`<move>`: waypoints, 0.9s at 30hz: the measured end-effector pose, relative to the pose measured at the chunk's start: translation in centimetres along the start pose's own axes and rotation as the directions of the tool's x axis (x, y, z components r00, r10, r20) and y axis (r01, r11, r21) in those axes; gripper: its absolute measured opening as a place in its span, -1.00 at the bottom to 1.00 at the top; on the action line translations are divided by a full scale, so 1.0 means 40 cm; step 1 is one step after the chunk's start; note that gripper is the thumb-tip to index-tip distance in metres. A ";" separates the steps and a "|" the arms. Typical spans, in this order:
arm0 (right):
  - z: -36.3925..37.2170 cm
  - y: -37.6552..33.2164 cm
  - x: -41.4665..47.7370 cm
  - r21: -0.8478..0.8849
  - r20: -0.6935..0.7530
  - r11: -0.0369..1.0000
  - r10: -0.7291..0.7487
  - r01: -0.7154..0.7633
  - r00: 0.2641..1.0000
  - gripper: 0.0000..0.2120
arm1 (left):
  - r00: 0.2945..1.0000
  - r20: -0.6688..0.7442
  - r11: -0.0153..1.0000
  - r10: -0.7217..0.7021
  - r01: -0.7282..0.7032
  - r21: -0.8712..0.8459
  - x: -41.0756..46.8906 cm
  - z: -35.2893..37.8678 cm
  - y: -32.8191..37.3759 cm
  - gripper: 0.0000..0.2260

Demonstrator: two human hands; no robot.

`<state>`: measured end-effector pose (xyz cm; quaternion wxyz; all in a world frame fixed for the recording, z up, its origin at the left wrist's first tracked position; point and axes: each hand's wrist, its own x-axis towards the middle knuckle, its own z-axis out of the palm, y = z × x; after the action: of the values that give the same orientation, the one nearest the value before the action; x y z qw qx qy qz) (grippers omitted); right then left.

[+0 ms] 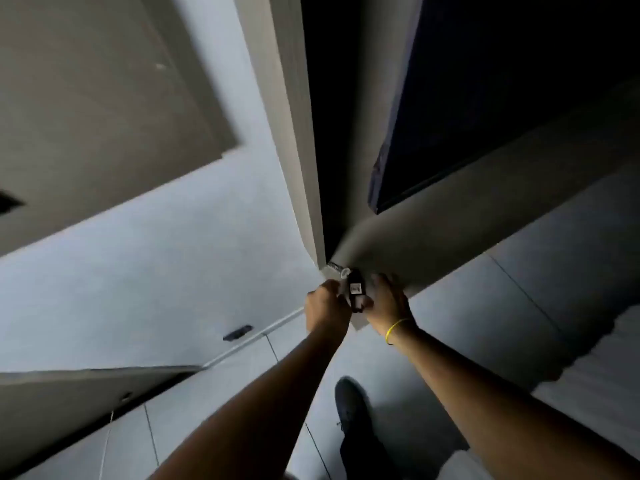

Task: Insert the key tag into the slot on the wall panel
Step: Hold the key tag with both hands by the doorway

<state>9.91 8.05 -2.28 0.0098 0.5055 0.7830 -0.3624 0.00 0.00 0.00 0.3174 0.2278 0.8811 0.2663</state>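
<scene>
At the lower corner of the pale door frame [298,140], your two hands meet around the black key tag [355,292]. The tag sits between them, upright, touching both. Your left hand [327,308] is curled closed just left of it; your right hand [386,299], yellow band [394,330] at the wrist, pinches its lower end.

A small black plastic key tag [355,291] carries a white label with dark print. A thin yellow band [394,330] circles the wrist of the right hand [388,299]. The smooth wall [145,258] is pale grey-white with a small black rectangular fitting [237,333], the tiled floor [540,271] light grey with thin dark joints, the lace-up shoe [351,403] dark grey.
</scene>
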 end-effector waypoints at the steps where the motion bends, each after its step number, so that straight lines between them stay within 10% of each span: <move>1: 0.025 0.009 0.019 0.017 -0.020 1.000 -0.004 0.004 1.000 -0.70 | 1.000 0.009 1.000 -0.001 0.001 -0.005 0.031 0.030 0.003 -0.75; 8: 0.085 -0.007 0.075 0.226 -0.110 0.974 0.038 -0.012 0.993 -0.68 | 0.994 -0.040 0.995 -0.101 0.102 0.002 0.125 0.085 0.004 -0.82; 17: 0.067 -0.048 0.017 0.634 0.117 0.747 0.164 -0.201 0.979 -0.82 | 0.962 0.202 0.770 -0.182 0.268 -0.580 0.033 -0.046 -0.082 -0.83; 27: -0.128 -0.563 -0.288 0.721 0.116 0.674 -0.345 0.160 0.931 -0.78 | 0.980 -0.037 0.759 0.194 -0.174 -0.628 -0.239 -0.718 -0.099 -0.85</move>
<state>-0.63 -3.14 18.45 -0.1374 0.3085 0.6419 -0.6884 -13.83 -17.76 20.63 0.3607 0.1981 0.7103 0.5711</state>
